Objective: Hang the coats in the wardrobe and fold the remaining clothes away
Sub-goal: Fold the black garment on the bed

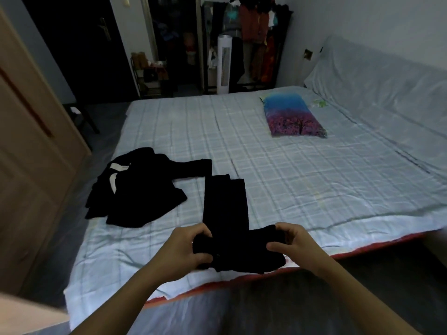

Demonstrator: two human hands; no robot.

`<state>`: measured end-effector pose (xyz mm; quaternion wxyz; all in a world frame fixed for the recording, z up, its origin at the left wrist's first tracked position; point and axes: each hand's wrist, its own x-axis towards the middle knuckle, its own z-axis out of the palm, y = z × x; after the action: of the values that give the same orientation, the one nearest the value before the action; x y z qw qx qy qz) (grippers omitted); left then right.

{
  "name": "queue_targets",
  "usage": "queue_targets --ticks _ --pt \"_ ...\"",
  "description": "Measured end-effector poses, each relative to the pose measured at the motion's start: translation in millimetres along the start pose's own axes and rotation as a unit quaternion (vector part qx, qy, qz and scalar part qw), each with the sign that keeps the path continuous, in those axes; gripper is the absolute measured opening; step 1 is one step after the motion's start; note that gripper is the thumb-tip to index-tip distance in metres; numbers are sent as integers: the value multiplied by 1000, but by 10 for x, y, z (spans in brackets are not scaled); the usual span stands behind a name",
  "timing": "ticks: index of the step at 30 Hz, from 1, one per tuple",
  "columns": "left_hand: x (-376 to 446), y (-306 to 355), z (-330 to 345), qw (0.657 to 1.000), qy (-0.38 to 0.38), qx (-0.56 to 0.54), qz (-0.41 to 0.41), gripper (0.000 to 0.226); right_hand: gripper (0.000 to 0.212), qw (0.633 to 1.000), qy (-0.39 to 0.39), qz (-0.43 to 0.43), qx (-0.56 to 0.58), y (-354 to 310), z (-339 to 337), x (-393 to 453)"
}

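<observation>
Black trousers lie lengthwise on the bed, legs stretched away from me. Their near end is bunched at the bed's front edge. My left hand grips the left side of that bunched end, fingers curled over the cloth. My right hand pinches the right side of it. To the left lies a crumpled black garment with white labels showing.
A blue and purple pillow lies at the bed's far right. A wooden wardrobe door stands at my left. Beyond the bed are a white tower fan, a rack of hanging clothes and a dark doorway.
</observation>
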<state>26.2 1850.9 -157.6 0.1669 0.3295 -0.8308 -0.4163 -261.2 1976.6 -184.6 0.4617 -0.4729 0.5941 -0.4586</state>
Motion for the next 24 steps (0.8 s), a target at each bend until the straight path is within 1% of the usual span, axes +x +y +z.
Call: queue_targets --ticks 2,7,9,12,14,19,22,24 --pt "152 73 19 999 20 24 -8 35 22 1000 17 -11 4 9 -117 107" --pt "481 193 125 998 43 32 -22 34 23 998 44 -28 27 49 -398 349" --pt "537 167 146 999 21 36 -32 36 23 999 22 -7 38 121 -470 385" --pt "616 73 143 998 -34 21 -48 36 23 997 -45 32 46 229 -535 430" --pt "730 -39 122 997 -51 14 -61 35 23 995 -72 55 34 310 -544 516" --pt "1145 -425 54 994 -71 -24 -78 36 24 994 -44 87 54 463 -490 979" --pt "1479 -746 -68 994 -66 -36 -79 33 24 992 -30 104 61 484 -459 1389" --pt "1692 -938 -156 993 -58 -56 -81 31 22 991 -4 120 65 491 -426 1669"
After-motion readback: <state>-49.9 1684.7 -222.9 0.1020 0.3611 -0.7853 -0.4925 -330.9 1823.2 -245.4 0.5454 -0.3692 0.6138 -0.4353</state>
